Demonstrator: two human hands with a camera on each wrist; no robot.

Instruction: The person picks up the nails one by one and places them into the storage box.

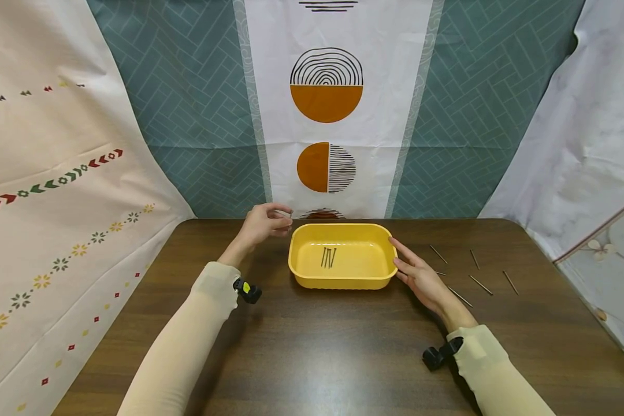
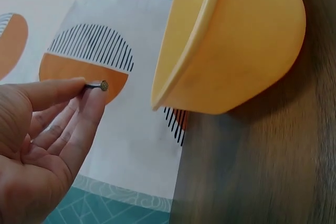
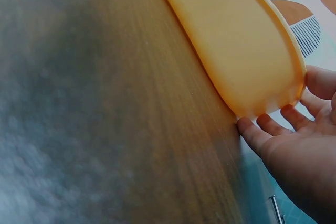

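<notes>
The tub (image 1: 342, 281) sits near the table's (image 1: 312, 358) back edge. Some nails (image 1: 328, 257) lie in it. More nails (image 1: 481, 284) lie on the table to its right.

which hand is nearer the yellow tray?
Right. The right hand rests flat against the yellow tray at its right wall; the left hand is raised beside its far left corner, pinching a nail.

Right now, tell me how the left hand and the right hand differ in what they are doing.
The left hand is raised off the table by the yellow tray's far left corner; the right hand lies low against the tray's right side. The left hand pinches a nail between thumb and fingertips; the right hand holds nothing, its straight fingers touching the tray wall. Both wear pale sleeves.
</notes>
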